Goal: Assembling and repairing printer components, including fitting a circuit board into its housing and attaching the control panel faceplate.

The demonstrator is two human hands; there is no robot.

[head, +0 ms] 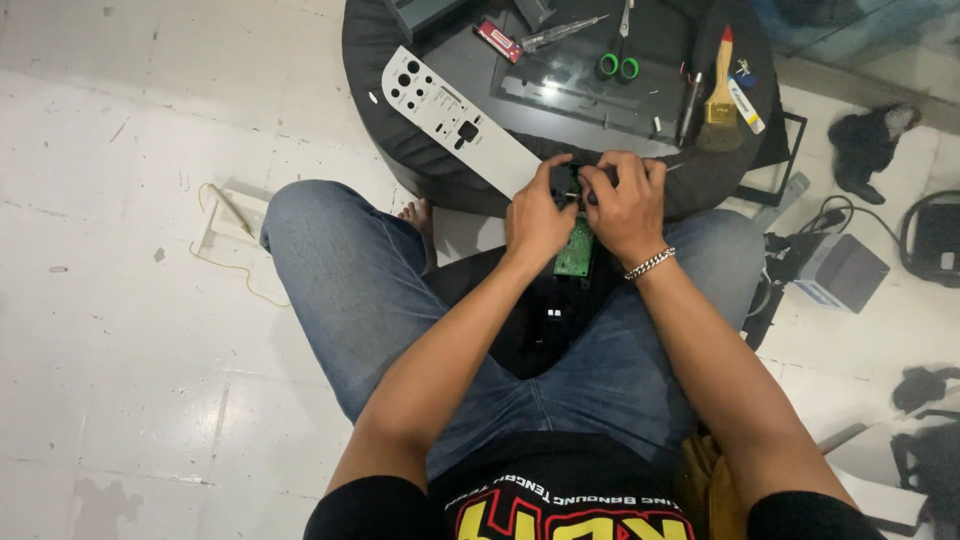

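- The circuit board (575, 250) lies over the lap between both hands, its long axis running near to far; the green part shows just below the fingers, and a black part continues nearer, toward the body.
- The left hand (535, 215) is closed on the board's far end from the left; the right hand (620, 205), with a bracelet (650, 263) at the wrist, is clamped on the same end from the right. The two hands touch each other; neither is clearly nearer.
- What the fingertips pinch at the far end is dark and too small to tell.
- Just beyond the hands sits a round black table (400, 140).
- On it, counted: one white panel (455, 118) with holes, slanting from far left to the hands; one pair of scissors (619, 62) with green handles; one paintbrush (720, 90); one screwdriver (560, 33); one small red thing (497, 40).
- On the floor at right stands one grey box (840, 270) with cables.
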